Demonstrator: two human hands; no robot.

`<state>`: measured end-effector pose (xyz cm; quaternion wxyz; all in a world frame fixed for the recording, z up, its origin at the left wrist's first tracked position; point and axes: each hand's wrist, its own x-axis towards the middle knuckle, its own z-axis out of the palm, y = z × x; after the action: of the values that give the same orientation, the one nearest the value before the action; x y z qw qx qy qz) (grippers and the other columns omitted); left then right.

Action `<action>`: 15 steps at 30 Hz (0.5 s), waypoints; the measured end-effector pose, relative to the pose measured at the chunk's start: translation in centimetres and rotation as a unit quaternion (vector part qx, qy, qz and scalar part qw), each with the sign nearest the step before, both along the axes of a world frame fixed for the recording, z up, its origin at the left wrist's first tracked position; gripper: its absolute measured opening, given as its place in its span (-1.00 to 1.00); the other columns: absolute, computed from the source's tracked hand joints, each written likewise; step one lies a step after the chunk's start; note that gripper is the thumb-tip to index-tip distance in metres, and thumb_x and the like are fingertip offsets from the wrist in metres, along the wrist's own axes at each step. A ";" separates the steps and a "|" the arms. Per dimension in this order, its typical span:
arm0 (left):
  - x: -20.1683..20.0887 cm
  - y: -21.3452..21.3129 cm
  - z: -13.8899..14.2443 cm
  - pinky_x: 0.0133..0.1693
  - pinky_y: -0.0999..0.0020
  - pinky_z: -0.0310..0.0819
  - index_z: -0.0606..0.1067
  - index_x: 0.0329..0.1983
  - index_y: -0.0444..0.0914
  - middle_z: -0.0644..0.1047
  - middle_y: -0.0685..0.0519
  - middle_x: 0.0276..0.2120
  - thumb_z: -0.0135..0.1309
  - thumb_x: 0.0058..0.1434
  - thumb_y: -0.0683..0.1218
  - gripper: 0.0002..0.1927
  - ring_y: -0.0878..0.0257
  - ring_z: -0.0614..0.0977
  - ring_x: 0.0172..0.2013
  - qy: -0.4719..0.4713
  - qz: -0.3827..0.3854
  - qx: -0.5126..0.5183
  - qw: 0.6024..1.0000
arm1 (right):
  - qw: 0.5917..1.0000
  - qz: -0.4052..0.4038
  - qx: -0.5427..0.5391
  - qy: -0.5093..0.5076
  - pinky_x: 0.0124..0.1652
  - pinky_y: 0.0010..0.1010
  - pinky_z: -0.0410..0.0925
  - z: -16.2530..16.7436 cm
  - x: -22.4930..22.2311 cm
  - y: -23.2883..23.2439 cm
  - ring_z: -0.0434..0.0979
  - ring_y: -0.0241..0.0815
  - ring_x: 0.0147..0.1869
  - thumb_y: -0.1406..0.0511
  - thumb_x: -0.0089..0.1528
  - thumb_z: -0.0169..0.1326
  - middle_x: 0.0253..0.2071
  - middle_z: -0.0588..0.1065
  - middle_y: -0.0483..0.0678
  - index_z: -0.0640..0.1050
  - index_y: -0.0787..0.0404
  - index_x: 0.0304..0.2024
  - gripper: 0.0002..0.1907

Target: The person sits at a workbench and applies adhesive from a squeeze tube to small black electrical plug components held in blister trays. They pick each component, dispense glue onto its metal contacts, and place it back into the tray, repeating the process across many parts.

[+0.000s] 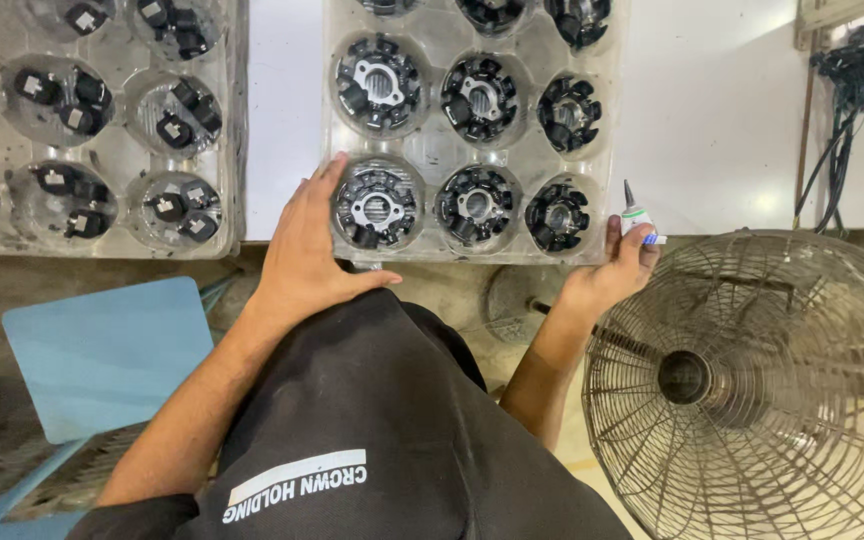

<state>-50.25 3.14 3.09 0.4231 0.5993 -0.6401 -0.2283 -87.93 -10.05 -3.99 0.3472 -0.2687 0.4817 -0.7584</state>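
Observation:
A clear plastic tray with round pockets lies on the white table, each pocket holding a black ring-shaped part with a metal centre. My left hand rests flat against the tray's near left corner, fingers spread on its edge. My right hand grips the tray's near right corner and also holds a small white tube with a pointed nozzle between its fingers.
A second clear tray with small black parts lies to the left. A wire-caged fan stands at the lower right. A blue stool seat is at the lower left. Black cables hang at the far right.

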 end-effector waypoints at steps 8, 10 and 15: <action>0.5 0.0 -1.9 0.32 0.07 0.34 0.18 0.49 -0.28 0.41 -0.16 0.33 0.52 -0.20 0.04 0.19 -0.11 0.49 0.29 0.048 0.044 -0.019 0.998 | 0.996 0.075 0.018 -0.046 0.11 -0.18 0.48 0.9 2.2 -0.1 0.52 -0.06 0.09 0.18 0.38 0.08 0.04 0.45 0.08 0.41 0.37 0.13 -0.58; 0.5 0.1 -2.1 0.26 0.15 0.44 0.21 0.48 -0.26 0.46 -0.13 0.31 0.50 -0.18 -0.02 0.13 -0.06 0.56 0.25 0.076 0.070 -0.023 0.994 | 0.995 0.094 0.009 -0.024 0.14 -0.18 0.48 1.5 2.8 0.1 0.52 -0.05 0.14 0.16 0.39 0.07 0.08 0.45 0.09 0.40 0.41 0.16 -0.53; -0.2 0.2 -2.2 0.23 0.19 0.52 0.24 0.49 -0.21 0.49 -0.07 0.31 0.47 -0.14 -0.08 0.08 -0.02 0.62 0.21 0.089 0.091 -0.024 0.992 | 0.997 0.076 0.012 -0.005 0.15 -0.17 0.47 1.8 3.0 -0.1 0.52 -0.03 0.16 0.17 0.37 0.09 0.10 0.46 0.11 0.39 0.42 0.19 -0.50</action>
<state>-50.43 3.38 0.87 0.5117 0.6221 -0.5479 -0.2259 -84.90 -10.17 -2.24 0.4094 -0.2960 0.4675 -0.7254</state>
